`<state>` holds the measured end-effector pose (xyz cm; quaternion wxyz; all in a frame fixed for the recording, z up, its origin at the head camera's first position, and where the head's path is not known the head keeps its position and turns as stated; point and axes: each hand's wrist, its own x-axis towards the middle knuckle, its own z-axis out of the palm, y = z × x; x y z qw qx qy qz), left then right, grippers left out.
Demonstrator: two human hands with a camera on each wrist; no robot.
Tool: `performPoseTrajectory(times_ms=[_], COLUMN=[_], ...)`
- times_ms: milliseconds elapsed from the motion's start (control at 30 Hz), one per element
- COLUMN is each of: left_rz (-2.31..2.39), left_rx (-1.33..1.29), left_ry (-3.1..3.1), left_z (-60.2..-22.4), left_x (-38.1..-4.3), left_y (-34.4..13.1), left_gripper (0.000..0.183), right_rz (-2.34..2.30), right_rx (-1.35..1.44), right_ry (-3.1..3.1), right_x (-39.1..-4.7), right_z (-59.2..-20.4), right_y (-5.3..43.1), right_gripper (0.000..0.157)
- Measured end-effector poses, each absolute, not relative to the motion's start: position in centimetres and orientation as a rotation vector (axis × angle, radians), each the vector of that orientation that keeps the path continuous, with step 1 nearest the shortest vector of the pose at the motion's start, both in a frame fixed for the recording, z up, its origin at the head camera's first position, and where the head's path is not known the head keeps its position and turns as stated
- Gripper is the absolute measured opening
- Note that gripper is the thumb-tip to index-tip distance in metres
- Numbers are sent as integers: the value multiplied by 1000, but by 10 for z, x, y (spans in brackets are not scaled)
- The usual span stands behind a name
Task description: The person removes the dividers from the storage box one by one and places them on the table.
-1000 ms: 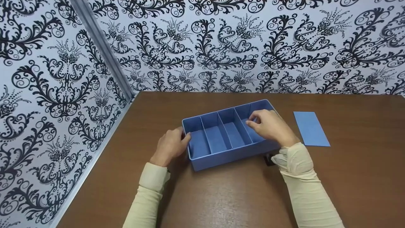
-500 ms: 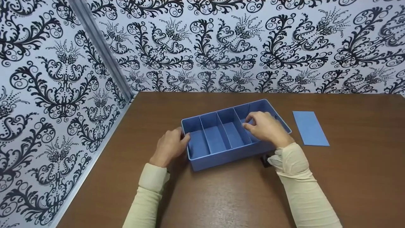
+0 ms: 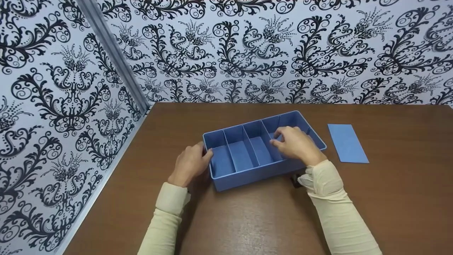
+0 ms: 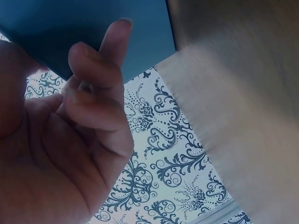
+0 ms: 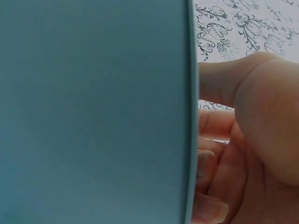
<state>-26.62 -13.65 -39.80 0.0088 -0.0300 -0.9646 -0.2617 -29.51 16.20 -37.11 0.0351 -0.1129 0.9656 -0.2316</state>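
Observation:
A blue divided box (image 3: 244, 179) sits slantwise on the table, its upright blue dividers (image 3: 252, 150) forming compartments. My left hand (image 3: 189, 163) grips its left end, thumb over the rim and the other fingers outside; the left wrist view shows these fingers bent against the box wall (image 4: 145, 42). Over the rightmost compartment is my right hand (image 3: 297, 143), fingers bent and thumb tip at the top edge of the nearest divider. Whether it pinches that divider is hidden. In the right wrist view the box wall (image 5: 93, 112) covers the fingertips.
A flat blue rectangular panel (image 3: 348, 143) lies on the brown table (image 3: 247, 219), right of the box. Patterned walls (image 3: 247, 53) bound the table at the back and left. A small dark object (image 3: 296, 180) shows under my right wrist.
My right hand has shifted slightly left and toward me, its thumb tip coming to the divider's top edge. My left hand and the box have stayed in place.

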Motion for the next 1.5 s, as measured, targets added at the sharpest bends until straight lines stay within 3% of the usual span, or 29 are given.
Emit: performPoseTrajectory(times_ms=[1500], left_rz=[-763], left_rx=[-62], left_ry=[-3031], left_z=[-398], left_x=[-268], left_y=[-135], left_gripper=[30], right_rz=[-586], right_rx=[-396], right_ry=[3037], right_x=[-289], right_z=[-372], right_y=[148], right_gripper=[30])
